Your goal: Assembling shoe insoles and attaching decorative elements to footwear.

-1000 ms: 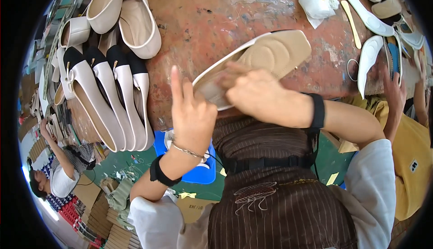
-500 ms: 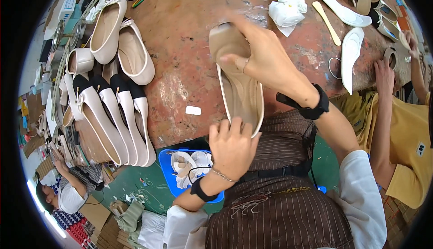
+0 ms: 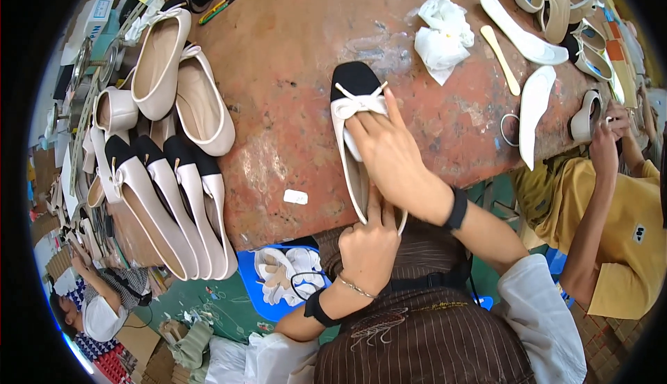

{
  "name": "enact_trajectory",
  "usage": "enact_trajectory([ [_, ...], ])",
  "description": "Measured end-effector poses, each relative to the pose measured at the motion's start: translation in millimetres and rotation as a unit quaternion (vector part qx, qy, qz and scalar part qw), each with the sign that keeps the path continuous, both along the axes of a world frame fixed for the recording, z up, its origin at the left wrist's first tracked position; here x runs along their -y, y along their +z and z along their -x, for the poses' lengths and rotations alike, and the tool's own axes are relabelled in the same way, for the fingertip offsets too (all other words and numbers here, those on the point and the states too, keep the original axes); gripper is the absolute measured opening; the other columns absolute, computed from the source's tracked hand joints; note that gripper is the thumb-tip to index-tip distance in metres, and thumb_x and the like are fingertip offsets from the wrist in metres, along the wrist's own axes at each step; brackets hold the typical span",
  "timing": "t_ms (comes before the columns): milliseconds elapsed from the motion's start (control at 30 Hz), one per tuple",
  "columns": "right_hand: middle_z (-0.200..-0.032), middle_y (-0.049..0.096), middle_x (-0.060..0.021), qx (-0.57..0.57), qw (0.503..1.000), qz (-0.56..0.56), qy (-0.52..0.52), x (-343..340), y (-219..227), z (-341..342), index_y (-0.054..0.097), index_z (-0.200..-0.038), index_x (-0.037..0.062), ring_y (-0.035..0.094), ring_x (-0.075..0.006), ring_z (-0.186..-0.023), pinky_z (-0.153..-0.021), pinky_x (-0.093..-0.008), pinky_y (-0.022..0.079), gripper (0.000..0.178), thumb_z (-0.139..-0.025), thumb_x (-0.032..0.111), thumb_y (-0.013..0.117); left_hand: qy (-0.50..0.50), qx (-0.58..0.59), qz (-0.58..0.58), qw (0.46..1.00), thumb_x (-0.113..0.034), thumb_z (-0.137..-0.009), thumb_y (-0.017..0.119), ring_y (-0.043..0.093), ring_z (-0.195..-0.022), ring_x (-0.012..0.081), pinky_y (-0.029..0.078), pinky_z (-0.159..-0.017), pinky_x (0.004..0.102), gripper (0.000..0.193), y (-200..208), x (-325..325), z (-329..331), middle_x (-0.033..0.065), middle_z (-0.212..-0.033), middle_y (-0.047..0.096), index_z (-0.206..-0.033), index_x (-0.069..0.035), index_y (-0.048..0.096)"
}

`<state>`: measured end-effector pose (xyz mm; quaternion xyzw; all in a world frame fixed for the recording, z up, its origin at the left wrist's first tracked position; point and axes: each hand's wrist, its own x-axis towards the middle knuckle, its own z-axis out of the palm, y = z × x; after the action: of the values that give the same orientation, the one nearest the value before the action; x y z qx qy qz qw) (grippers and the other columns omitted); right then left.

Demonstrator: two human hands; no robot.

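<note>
A ballet flat (image 3: 356,82) with a black toe cap and cream bow lies at the middle of the table's near side, toe pointing away from me. The fingers of my right hand (image 3: 397,165) reach under the bow into its toe, with one finger outside along the upper. My left hand (image 3: 369,248) is closed round the heel, some fingers reaching inside. Both hands hide much of the beige insole (image 3: 356,182). Just left of the shoe sits a small white label (image 3: 296,197).
Several matching flats (image 3: 163,203) stand on the left. A blue basket (image 3: 260,304) with white pieces is below the table edge. Crumpled white paper (image 3: 443,40), a cream stick tool (image 3: 500,59) and white shoe-shaped pieces (image 3: 535,109) lie right. A co-worker in yellow (image 3: 611,224) handles a shoe.
My right hand has moved from the beige insole's lifted front end down into the shoe's toe. The black toe cap and bow now show. My left hand stays at the heel.
</note>
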<state>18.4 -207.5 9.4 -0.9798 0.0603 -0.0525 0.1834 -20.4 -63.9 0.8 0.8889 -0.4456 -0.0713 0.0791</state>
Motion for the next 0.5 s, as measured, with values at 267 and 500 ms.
enact_trajectory([
  [267, -0.122, 0.056, -0.0304, -0.097, 0.991, 0.097, -0.001, -10.8, -12.2, -0.3, 0.048, -0.127, -0.0182, 0.052, -0.0393, -0.125, -0.115, -0.0613, 0.023, 0.052, -0.082, 0.007, 0.053, 0.005, -0.029, 0.009, 1.0, -0.026, -0.07, 0.078, 0.065, -0.052, 0.0249, 0.05, -0.047, 0.0338, 0.022, -2.0, 0.9, -1.9, 0.0129, -0.093, 0.066, -0.072, -0.007, 0.069],
  [500, -0.131, 0.048, -0.0419, -0.055, 0.998, -0.006, -0.006, -9.7, 1.2, 15.8, 0.034, -0.136, -0.0232, 0.046, -0.0477, -0.13, -0.116, -0.0631, 0.018, 0.066, -0.082, 0.01, 0.052, 0.001, -0.099, 0.042, 0.994, -0.026, -0.074, 0.075, 0.064, -0.052, 0.0298, 0.049, -0.05, 0.0413, 0.02, 3.3, -3.6, -2.4, 0.0104, -0.067, 0.065, -0.069, -0.009, 0.066],
])
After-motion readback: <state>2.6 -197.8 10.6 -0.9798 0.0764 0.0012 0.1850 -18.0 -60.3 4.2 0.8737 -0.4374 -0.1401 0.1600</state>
